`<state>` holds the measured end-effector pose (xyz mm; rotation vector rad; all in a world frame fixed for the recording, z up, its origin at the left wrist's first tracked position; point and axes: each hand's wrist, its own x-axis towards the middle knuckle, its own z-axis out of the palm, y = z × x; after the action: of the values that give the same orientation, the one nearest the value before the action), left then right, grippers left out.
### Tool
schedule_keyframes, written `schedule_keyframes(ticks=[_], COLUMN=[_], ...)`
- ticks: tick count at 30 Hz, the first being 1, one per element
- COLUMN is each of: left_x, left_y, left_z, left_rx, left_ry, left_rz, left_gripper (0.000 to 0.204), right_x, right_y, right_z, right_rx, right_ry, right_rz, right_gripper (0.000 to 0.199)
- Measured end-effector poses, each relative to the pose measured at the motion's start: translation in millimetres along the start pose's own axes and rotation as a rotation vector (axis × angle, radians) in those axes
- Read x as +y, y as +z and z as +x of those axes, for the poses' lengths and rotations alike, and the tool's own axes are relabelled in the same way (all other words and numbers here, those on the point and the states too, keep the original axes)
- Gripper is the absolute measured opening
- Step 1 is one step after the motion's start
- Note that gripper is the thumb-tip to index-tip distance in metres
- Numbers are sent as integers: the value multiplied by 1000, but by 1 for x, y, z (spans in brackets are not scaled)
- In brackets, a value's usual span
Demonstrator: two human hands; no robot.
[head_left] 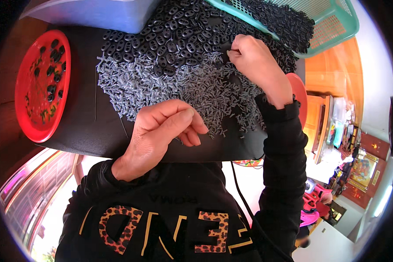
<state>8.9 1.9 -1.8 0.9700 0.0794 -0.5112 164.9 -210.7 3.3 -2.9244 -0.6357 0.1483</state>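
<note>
Nearest the camera is the person's black sweatshirt (179, 209) with leopard-patterned letters, and just beyond it the near edge of a black board (81, 126) resting across the lap. On that board the left hand (159, 131) lies loosely curled, thumb pressed against the bent fingers; whether it holds a small piece cannot be told. It rests at the near rim of a wide spread of small grey pins (161, 85). Farther off and to the right, the right hand (253, 56) is closed with fingertips pinched together at the boundary where the pins meet a heap of black oval beads (174, 37), apparently nipping one small piece. The work looks like picking and pairing pieces from the two heaps, with the picking step in hand; the next move would call for bringing both hands together with fine fingertip control, since the pieces are tiny and easily scattered. A teal mesh basket (336, 22) at the far right spills more black beads onto the board. A red plate (24, 91) at the left holds a few black pieces. A pale blue bin (100, 13) sits at the far left.
</note>
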Motion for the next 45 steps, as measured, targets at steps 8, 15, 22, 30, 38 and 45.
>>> schedule_keyframes(ticks=[8, 15, 22, 30, 38, 45], left_x=[1, -4, -2, -13, -12, -11], left_y=[1, 9, 13, 17, 22, 17], left_z=[3, 2, -4, -6, -5, -3], left_rx=[70, 92, -6, -29, 29, -104], left_ry=[36, 112, -123, -152, 118, 259], left_rz=[30, 89, -99, -29, 461, 609], left_gripper=[27, 35, 38, 42, 34, 20], right_x=[-73, -95, -82, -84, -83, -66], right_y=[-35, -17, -5, -5, 2, -7], right_z=[-54, -94, -111, -124, -132, -127], right_rx=[-32, 85, 212, 334, 205, 74], right_ry=[-208, -177, -375, -389, -214, -238], right_rz=[662, 864, 779, 652, 904, 935], right_gripper=[9, 9, 24, 13, 8, 5])
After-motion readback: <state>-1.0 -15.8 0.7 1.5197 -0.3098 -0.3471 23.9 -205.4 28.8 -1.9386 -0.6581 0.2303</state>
